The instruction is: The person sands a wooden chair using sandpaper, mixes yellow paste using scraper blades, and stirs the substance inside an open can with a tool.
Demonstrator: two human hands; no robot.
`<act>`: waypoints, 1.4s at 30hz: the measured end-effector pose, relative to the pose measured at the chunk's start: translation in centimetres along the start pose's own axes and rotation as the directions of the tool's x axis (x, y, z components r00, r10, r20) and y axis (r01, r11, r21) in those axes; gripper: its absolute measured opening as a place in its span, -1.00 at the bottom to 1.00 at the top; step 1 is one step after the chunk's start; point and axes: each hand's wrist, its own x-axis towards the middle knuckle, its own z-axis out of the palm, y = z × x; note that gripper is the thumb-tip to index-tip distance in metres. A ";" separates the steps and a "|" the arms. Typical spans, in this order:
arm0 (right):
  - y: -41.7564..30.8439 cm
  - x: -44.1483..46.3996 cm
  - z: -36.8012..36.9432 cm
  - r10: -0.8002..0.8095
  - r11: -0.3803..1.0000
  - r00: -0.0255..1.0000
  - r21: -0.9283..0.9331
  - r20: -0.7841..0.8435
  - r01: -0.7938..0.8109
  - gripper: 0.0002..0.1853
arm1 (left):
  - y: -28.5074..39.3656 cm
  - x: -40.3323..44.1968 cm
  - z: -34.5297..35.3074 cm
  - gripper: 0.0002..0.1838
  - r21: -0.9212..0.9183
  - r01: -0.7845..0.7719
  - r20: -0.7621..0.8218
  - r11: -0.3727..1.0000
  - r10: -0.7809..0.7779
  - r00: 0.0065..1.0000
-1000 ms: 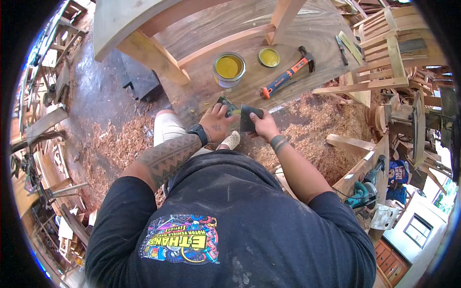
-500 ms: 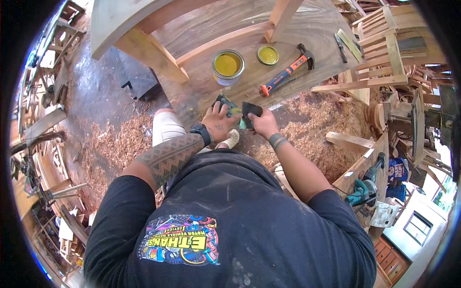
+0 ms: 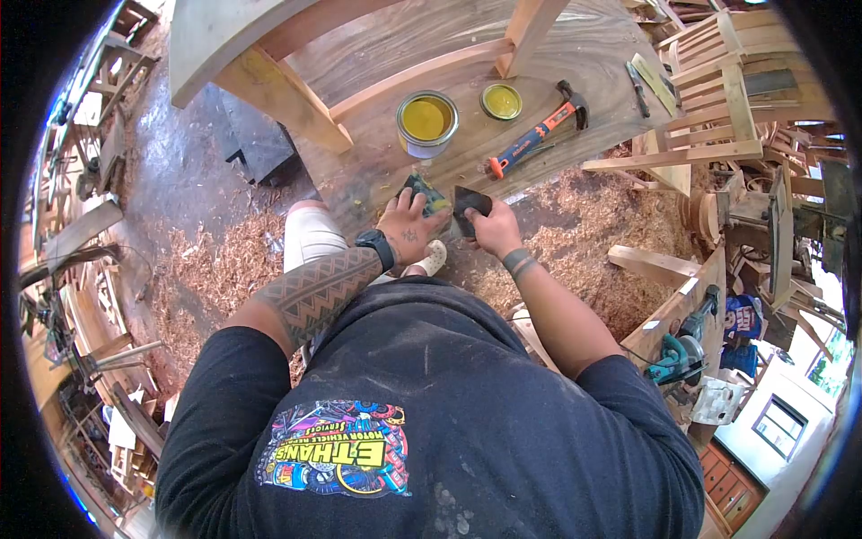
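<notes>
Along the near edge of the wooden board (image 3: 611, 90), the left hand (image 3: 409, 225) spreads its fingers over a yellow-smeared dark flat piece (image 3: 429, 190); its grip cannot be told. Just beside, the right hand (image 3: 496, 230) pinches a dark flat scraper (image 3: 470, 207). Bare wood separates the open tin of yellow paste (image 3: 426, 123) from the claw hammer (image 3: 537, 139); the yellow-coated lid (image 3: 501, 102) lies near both.

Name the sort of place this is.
Most likely a woodworking workshop: curly reddish-brown wood shavings litter the floor, an orange-and-blue claw hammer lies on a brown wooden board, and a pale slatted wooden frame is to its right.
</notes>
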 end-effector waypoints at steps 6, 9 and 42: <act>0.2 0.4 0.1 0.022 0.999 1.000 -0.049 0.005 -0.021 -0.74 | 0.0 -0.1 0.1 -0.15 0.013 -0.016 -0.053 1.000 0.016 0.998; -0.3 0.3 0.0 0.016 0.999 1.000 -0.038 0.017 -0.015 -0.73 | 0.0 0.0 0.3 -0.10 0.013 -0.005 -0.048 1.000 0.005 0.999; -8.7 1.9 1.3 -0.017 0.872 0.985 -0.480 0.171 0.098 -0.65 | -5.0 -2.5 -0.8 -0.29 0.068 -0.071 0.118 0.995 0.063 0.991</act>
